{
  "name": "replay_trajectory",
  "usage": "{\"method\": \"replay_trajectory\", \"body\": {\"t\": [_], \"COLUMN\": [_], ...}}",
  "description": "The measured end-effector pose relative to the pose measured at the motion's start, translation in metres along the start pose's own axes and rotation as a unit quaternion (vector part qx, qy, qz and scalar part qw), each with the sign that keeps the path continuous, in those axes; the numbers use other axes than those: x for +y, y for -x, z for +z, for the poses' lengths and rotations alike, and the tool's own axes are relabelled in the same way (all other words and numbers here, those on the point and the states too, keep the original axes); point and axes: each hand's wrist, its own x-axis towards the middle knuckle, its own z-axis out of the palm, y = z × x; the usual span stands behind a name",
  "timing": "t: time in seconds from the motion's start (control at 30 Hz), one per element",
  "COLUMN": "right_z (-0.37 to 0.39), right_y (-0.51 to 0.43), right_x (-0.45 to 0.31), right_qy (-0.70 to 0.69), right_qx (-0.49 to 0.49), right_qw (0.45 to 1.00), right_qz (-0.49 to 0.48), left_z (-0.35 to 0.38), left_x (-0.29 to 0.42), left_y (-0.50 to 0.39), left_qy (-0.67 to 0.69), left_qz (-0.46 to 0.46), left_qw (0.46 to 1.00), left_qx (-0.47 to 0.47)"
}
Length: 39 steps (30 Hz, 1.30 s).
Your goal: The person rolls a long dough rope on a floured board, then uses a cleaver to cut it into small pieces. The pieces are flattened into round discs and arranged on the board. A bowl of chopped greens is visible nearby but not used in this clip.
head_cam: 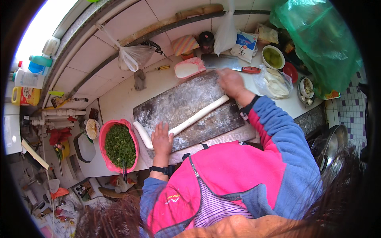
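Note:
A long white dough roll (198,117) lies slantwise across a floured dark cutting board (166,99), its left part bent and reaching over the board's left edge. My left hand (161,139) rests on the roll near the bend, fingers spread a little. My right hand (231,82), blurred, is over the board's upper right corner, above the roll's right end and near the cleaver; whether it holds anything is not clear. The cleaver (220,62) with a red handle lies behind the board. A pink bowl of chopped greens (120,145), with dark chopsticks in it, stands left of the board.
Behind the board are a pink container of white powder (190,68) and a yellow-handled screwdriver (162,67). At the right stand bagged dough (275,84), a bowl of green liquid (273,57) and a small bowl (306,87). A green plastic bag (324,44) hangs at upper right.

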Motion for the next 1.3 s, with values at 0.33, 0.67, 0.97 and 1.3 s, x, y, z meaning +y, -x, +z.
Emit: {"method": "replay_trajectory", "body": {"t": [0.33, 0.67, 0.97, 1.3], "right_z": [-0.015, -0.054, -0.109, -0.093], "right_y": [0.016, 0.015, 0.115, 0.172], "right_x": [0.101, 0.084, 0.006, -0.098], "right_qy": [0.172, 0.189, -0.059, 0.014], "right_qx": [-0.022, -0.123, -0.029, -0.127], "right_qw": [0.982, 0.973, 0.975, 0.972], "right_qz": [0.070, 0.043, 0.214, 0.195], "left_z": [-0.013, 0.000, 0.012, 0.013], "left_x": [0.062, 0.143, 0.172, 0.178], "left_y": [-0.017, -0.087, -0.122, -0.146], "left_qy": [0.151, 0.172, 0.189, 0.233], "left_qz": [0.145, 0.234, 0.215, 0.238], "left_qw": [0.978, 0.956, 0.958, 0.943], "left_qx": [0.021, -0.044, -0.002, 0.026]}}
